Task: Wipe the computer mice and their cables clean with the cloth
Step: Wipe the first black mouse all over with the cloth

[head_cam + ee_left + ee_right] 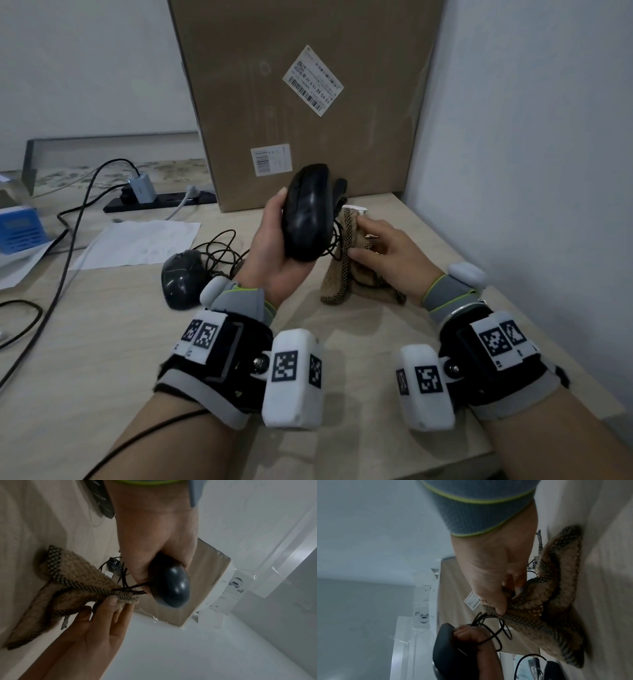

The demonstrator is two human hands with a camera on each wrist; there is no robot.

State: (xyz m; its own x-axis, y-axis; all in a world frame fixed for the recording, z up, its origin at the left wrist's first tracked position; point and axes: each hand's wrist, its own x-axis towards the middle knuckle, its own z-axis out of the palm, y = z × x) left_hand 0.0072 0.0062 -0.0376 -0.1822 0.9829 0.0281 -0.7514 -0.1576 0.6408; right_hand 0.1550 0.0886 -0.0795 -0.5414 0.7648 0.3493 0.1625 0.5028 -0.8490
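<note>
My left hand [274, 246] grips a black mouse [308, 212] raised above the desk, seen end-on in the left wrist view as a dark oval mouse [171, 586]. Its thin black cable [489, 631] hangs in loops from under the fingers. Just right of it, my right hand [380, 250] pinches a fold of the tan cloth [349, 270] with a dark checkered border; the rest of the cloth [77, 581] lies on the desk. A second black mouse [183, 277] sits on the desk to the left, with its coiled cable [219, 250] behind it.
A large cardboard box [308, 96] stands against the wall behind the hands. A white wall [531, 154] closes the right side. A paper sheet [137, 243], a black power strip [161, 202] with plugs and cables, and a blue box [20, 226] lie to the left.
</note>
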